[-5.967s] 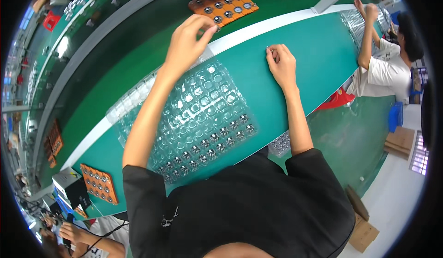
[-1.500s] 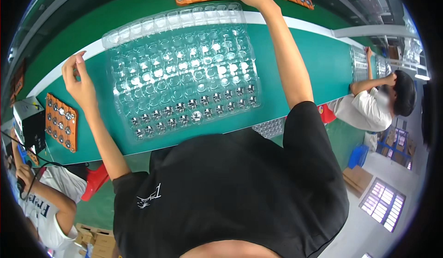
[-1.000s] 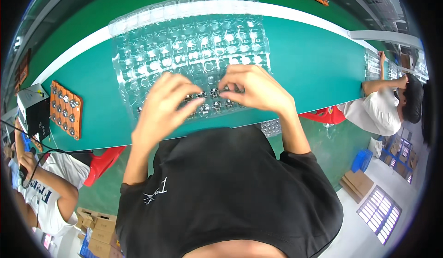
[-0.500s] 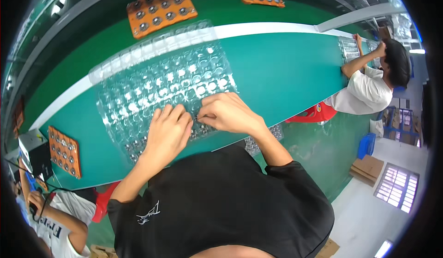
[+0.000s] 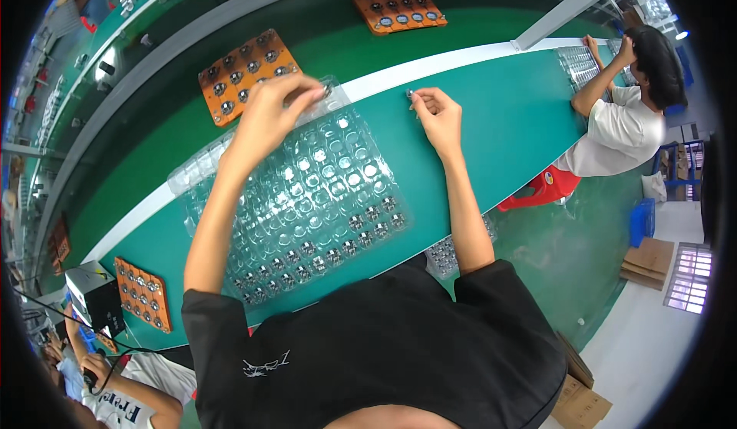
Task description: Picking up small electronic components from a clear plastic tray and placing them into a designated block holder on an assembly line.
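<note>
A clear plastic blister tray (image 5: 307, 172) lies on the green bench in front of me. Small round silver metal parts (image 5: 330, 256) fill several of its pockets along the near edge and near right corner. My left hand (image 5: 275, 110) is raised over the tray's far side, beside an orange pallet. Its thumb and forefinger pinch a small metal part (image 5: 328, 87), slightly blurred. To the right of the tray, above the bench, my right hand (image 5: 439, 118) pinches another small silver part (image 5: 411, 93) between thumb and fingers.
Orange pallets of round metal parts sit beyond the white strip (image 5: 399, 72): one nearby pallet (image 5: 230, 83), another farther pallet (image 5: 399, 8). A third orange pallet (image 5: 142, 294) stands left beside a black-and-white box (image 5: 94, 298). Co-workers sit right and lower left.
Both hands have left the tray's near pockets and moved away from me, the left to the far edge and the right to the tray's right. The filled near pockets now show.
</note>
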`<act>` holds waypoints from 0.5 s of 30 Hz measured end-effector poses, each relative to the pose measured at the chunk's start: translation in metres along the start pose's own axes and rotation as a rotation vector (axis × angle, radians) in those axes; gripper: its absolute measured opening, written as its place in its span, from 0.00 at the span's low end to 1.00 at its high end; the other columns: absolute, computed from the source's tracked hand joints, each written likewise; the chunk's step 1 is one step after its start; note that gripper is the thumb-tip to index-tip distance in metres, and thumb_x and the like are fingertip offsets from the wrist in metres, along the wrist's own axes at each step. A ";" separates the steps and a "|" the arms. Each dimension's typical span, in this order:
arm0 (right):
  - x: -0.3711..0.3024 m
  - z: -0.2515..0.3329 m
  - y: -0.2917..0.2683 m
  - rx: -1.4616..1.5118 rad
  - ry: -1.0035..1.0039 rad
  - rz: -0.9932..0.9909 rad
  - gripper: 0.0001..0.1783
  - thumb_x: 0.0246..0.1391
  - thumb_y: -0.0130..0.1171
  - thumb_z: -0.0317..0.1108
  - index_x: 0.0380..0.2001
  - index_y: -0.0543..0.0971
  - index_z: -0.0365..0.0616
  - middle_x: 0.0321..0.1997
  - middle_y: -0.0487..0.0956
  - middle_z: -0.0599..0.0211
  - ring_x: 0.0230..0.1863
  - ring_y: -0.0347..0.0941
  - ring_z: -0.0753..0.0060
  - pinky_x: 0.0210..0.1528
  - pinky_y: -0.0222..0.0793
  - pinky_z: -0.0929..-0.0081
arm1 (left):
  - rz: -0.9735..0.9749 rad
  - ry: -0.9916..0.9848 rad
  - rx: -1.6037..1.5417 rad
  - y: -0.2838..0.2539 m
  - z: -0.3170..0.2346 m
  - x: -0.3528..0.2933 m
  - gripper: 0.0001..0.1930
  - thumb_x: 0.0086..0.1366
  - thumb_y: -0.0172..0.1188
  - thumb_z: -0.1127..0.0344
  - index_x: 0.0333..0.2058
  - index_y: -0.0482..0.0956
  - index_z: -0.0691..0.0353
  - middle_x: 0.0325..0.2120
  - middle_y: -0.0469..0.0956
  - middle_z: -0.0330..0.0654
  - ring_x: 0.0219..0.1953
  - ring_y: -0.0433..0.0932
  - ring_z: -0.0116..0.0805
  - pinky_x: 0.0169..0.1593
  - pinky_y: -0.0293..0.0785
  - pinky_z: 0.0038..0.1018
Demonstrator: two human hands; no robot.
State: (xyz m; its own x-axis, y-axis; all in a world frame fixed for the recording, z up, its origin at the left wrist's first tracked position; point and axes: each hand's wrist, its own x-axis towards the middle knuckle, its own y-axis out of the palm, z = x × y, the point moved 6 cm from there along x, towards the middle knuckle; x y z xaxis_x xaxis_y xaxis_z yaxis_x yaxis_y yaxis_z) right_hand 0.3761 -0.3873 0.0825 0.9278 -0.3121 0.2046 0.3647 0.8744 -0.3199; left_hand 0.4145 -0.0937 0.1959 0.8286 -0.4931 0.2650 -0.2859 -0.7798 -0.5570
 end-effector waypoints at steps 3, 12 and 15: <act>0.002 -0.003 -0.003 0.243 0.067 -0.044 0.07 0.61 0.64 0.29 0.37 0.82 0.35 0.28 0.81 0.72 0.25 0.73 0.87 0.26 0.65 0.87 | 0.025 0.003 -0.036 0.016 0.019 0.044 0.10 0.68 0.62 0.68 0.39 0.83 0.71 0.29 0.84 0.43 0.32 0.83 0.27 0.39 0.77 0.24; 0.005 -0.007 -0.005 0.282 0.117 -0.118 0.07 0.61 0.64 0.29 0.37 0.81 0.35 0.27 0.80 0.71 0.23 0.71 0.87 0.23 0.63 0.87 | 0.057 0.101 0.051 0.063 0.078 0.151 0.11 0.65 0.65 0.64 0.39 0.83 0.68 0.32 0.84 0.44 0.35 0.82 0.33 0.43 0.77 0.28; 0.003 -0.005 -0.006 0.247 0.144 -0.112 0.06 0.61 0.64 0.29 0.37 0.82 0.36 0.26 0.80 0.71 0.23 0.71 0.87 0.23 0.63 0.88 | 0.029 0.173 0.140 0.072 0.083 0.171 0.11 0.66 0.64 0.64 0.39 0.82 0.67 0.37 0.84 0.47 0.39 0.82 0.40 0.46 0.76 0.31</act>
State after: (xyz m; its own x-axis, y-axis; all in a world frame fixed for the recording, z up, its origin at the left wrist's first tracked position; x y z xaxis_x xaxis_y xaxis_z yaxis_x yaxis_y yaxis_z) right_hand 0.3774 -0.3949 0.0808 0.8908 -0.4460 0.0874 0.4518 0.8898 -0.0648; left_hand 0.5760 -0.2025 0.1353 0.7229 -0.5824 0.3717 -0.2284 -0.7092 -0.6670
